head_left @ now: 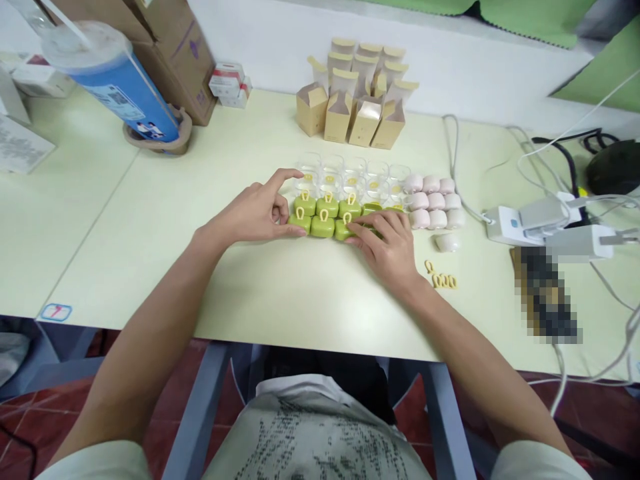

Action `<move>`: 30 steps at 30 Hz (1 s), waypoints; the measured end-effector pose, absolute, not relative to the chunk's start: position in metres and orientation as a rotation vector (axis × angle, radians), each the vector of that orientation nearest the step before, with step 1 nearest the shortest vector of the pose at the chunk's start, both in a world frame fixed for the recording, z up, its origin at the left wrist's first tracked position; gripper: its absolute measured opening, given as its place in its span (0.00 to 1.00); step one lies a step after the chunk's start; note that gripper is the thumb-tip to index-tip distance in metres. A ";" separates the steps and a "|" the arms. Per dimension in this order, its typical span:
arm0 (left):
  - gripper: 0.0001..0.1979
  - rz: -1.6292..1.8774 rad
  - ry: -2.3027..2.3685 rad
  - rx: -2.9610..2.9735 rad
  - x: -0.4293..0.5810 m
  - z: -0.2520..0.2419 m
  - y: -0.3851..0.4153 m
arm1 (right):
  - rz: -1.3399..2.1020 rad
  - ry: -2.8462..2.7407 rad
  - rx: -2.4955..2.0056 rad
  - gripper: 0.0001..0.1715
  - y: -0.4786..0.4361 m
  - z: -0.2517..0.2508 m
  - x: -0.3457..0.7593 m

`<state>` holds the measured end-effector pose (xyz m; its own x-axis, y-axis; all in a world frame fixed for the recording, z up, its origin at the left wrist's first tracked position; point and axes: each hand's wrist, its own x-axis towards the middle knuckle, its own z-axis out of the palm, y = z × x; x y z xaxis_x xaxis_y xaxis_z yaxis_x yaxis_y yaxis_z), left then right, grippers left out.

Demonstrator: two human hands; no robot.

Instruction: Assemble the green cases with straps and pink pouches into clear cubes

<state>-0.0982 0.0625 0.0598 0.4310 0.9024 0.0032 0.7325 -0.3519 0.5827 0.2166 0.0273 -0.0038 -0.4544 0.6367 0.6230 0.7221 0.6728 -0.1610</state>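
Several small green cases (324, 215) with yellow loops sit in two rows at the middle of the pale table (150, 220). My left hand (255, 213) rests at their left end, thumb against the front left case and index finger arched over the back one, fingers apart. My right hand (387, 247) lies flat over the right end of the green rows, fingers stretched onto the cases. Behind them stand clear plastic cups (350, 177). Pink-white rounded cases (434, 200) are grouped to the right, one (447, 241) apart from them. A few yellow loops (443, 279) lie beside my right wrist.
Open tan paper boxes (357, 100) stand at the back. A blue cup with lid (115, 83) and cardboard cartons (170, 47) occupy the back left. White chargers and cables (545, 223) and a dark object (545, 293) lie at the right. The table's front edge is near my lap.
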 end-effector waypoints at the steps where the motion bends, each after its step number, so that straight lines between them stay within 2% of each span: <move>1: 0.52 0.449 1.381 2.188 -0.098 0.059 0.062 | -0.159 -2.212 -1.051 0.08 0.027 -0.004 0.217; 13: 0.54 0.446 1.412 2.256 -0.094 0.060 0.059 | -0.197 -2.211 -1.063 0.08 0.027 -0.003 0.217; 19: 0.55 0.430 1.402 2.218 -0.094 0.062 0.060 | -0.104 -2.207 -1.117 0.14 0.024 0.001 0.214; 21: 0.51 0.463 1.416 2.229 -0.097 0.058 0.062 | -0.105 -2.182 -1.126 0.17 0.023 0.003 0.214; 26: 0.30 0.748 1.448 2.339 -0.104 0.036 0.073 | -0.105 -2.023 -1.188 0.17 0.028 0.012 0.230; 30: 0.23 0.814 1.500 2.323 -0.103 0.029 0.075 | -0.086 -1.947 -1.198 0.14 0.038 0.019 0.254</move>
<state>-0.1031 0.0751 0.0295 0.3105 0.8972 0.3140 0.7526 -0.4338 0.4953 0.2543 0.0378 0.0191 -0.2030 0.7102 0.6741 0.7669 0.5434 -0.3416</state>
